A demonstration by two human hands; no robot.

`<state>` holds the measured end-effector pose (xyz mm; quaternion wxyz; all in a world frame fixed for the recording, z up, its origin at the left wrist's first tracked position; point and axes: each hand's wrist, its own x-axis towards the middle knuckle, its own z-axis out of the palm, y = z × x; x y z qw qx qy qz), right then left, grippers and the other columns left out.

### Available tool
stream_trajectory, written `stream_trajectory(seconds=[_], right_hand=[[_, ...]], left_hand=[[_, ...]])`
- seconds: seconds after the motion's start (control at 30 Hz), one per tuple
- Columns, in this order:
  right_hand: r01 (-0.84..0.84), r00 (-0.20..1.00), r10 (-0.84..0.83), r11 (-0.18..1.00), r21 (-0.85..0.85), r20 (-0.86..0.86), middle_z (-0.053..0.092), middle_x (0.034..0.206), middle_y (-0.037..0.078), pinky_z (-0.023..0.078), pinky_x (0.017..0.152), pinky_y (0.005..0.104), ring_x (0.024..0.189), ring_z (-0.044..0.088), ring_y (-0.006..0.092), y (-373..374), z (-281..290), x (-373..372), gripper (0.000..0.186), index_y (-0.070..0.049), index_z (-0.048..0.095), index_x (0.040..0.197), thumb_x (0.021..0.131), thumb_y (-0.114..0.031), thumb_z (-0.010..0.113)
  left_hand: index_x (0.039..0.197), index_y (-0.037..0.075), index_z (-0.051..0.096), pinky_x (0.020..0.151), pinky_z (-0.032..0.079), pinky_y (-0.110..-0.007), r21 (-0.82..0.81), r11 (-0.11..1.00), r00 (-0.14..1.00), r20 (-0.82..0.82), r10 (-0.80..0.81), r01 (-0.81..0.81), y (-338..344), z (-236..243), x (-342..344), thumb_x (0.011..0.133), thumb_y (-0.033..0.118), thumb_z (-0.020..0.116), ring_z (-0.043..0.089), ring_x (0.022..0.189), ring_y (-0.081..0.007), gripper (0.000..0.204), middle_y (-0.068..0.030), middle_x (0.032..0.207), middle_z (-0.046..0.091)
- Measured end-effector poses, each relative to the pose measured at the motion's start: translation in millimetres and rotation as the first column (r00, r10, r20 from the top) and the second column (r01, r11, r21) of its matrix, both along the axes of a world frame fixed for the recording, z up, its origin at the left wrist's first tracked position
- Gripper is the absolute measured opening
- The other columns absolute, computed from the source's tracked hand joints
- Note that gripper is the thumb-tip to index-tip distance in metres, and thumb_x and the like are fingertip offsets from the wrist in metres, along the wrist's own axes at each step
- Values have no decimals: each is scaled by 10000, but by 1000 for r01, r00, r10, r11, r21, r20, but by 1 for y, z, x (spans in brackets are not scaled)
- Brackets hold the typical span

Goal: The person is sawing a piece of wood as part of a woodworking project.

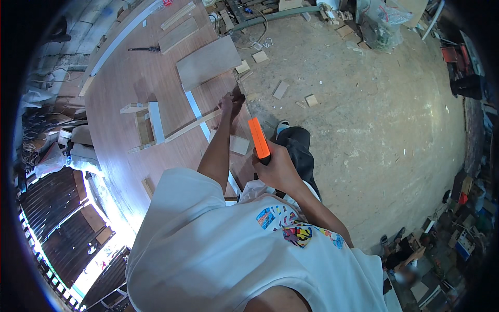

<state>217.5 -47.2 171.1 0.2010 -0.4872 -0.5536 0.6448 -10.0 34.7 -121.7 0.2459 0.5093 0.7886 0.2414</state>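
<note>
A long thin wooden strip (193, 126) runs across the wood-topped table, and its right end passes under my left hand (227, 103) at the table's edge. The fingers there look closed around that end, partly in shade. In front of my body, my right hand (274, 165) grips an orange-and-black hand tool (258, 138), its orange part pointing away from me. Its exact kind cannot be made out. At its left end the strip meets a small wooden frame (156, 122) with a pale top face. A short flat board (236, 143) lies beside my left forearm.
On the table lie a wide grey-brown board (210, 63), another board (178, 35) and a dark slim tool (144, 49). Wood offcuts (280, 89) litter the concrete floor (374, 140) to the right. A plastic bag (383, 23) stands far right. Another person (405, 265) is at the lower right.
</note>
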Motion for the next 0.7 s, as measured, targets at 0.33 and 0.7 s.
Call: stream_trajectory(seconds=[0.33, 0.7], right_hand=[[-16, 1000, 16, 1000, 26, -6, 564, 701, 149, 463, 648, 326, 651, 550, 187, 3, 8, -3, 110, 44, 538, 854, 779, 5, 608], [-23, 999, 24, 999, 41, -31, 560, 684, 140, 459, 644, 320, 647, 545, 174, 3, 17, -4, 92, 42, 547, 843, 772, 11, 597]], left_hand=[[957, 71, 686, 752, 514, -395, 7, 998, 997, -36, 63, -63, -3, -6, -9, 676, 514, 772, 673, 856, -294, 532, -134, 924, 704], [944, 83, 686, 756, 507, -371, -35, 993, 994, -8, 110, -110, -2, -19, -21, 623, 496, 809, 663, 844, -311, 538, -133, 912, 697]])
